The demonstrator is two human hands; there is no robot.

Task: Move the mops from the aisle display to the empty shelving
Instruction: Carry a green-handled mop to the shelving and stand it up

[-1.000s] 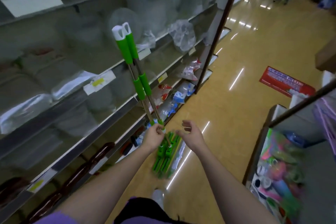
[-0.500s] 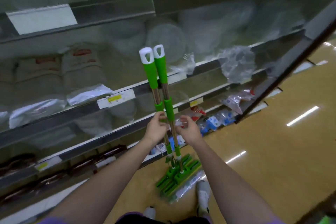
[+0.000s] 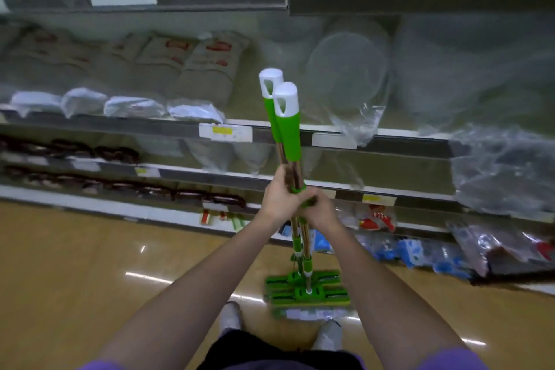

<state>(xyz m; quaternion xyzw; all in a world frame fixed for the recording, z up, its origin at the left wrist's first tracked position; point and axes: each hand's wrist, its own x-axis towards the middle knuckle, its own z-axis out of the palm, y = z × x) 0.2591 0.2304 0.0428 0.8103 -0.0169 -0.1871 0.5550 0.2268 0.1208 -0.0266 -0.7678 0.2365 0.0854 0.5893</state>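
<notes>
Two mops (image 3: 288, 135), stiff, light and top-long we judge, stand at twelve o'clock; our left hand (image 3: 277, 200) and right hand (image 3: 319, 210) grasp both shafts mid-length.

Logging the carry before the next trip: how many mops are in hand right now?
2. Both stand upright side by side, gripped together at mid-pole by the left hand and right hand: the rear mop and the front mop. Their heads overlap near the floor.
</notes>
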